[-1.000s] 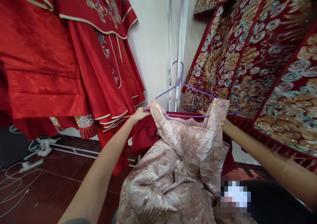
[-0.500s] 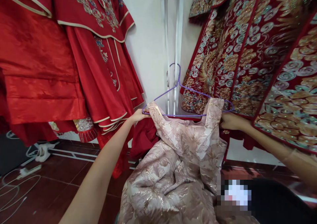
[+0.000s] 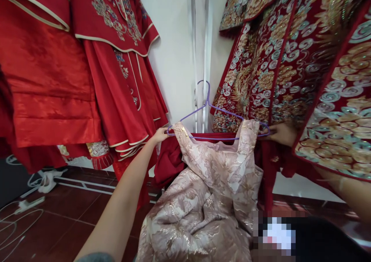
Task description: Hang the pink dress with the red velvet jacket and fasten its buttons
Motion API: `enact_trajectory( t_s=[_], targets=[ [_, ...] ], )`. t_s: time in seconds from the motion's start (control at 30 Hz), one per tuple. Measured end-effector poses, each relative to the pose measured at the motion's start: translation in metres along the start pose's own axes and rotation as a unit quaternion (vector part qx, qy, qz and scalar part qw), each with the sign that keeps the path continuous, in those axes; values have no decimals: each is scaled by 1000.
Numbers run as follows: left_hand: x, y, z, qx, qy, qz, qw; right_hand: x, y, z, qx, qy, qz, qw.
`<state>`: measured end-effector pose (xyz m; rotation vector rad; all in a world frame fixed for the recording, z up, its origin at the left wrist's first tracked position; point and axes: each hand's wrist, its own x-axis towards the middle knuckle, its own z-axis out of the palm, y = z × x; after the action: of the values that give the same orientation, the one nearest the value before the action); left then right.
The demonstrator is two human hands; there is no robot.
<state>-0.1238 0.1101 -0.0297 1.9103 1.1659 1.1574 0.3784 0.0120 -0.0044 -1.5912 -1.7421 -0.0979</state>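
Observation:
A pale pink brocade dress with gold sheen hangs by its two wide straps from a purple hanger. My left hand is closed on the hanger's left end, beside the strap. At the other end, my right hand pinches the hanger tip, with its fingers partly hidden. The hanger's hook points up in front of white metal uprights. Folds bunch up over the lower dress, which runs out of view at the bottom.
Red garments with cream piping hang on the left. Heavily embroidered red garments hang on the right, partly covering my right forearm. Dark red cloth sits behind the dress. White cables, a power strip and pale shoes lie on the tiled floor.
My right hand has moved outward and slightly up along the hanger's end, its forearm passing behind the embroidered garment. The hanger has dropped slightly in view. The left hand keeps its hold.

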Motion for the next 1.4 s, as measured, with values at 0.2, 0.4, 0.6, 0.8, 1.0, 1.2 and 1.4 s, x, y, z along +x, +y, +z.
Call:
enact_trajectory(
  t_s=[0.2,0.4,0.6,0.8,1.0,1.2,1.4],
  targets=[
    [3,31,-20,45,46,56,996,7,-19,-27,54,26,79,995],
    [-36,93,4,247,342,156,893,-10,-87,-50,18,269,11,963],
    [-87,113,16,341,334,174,861,-54,-131,-61,-56,340,-81,935],
    [-97,95,16,438,89,89,890,-93,-132,-40,-192,-27,-41,980],
    [-84,108,59,412,52,81,906,-72,-140,43,-128,-117,-12,985],
    [-90,135,115,349,45,113,929,-94,-192,107,97,-114,-84,985],
    [-97,124,120,207,127,149,958,-112,-197,93,290,125,-34,948]
  ],
)
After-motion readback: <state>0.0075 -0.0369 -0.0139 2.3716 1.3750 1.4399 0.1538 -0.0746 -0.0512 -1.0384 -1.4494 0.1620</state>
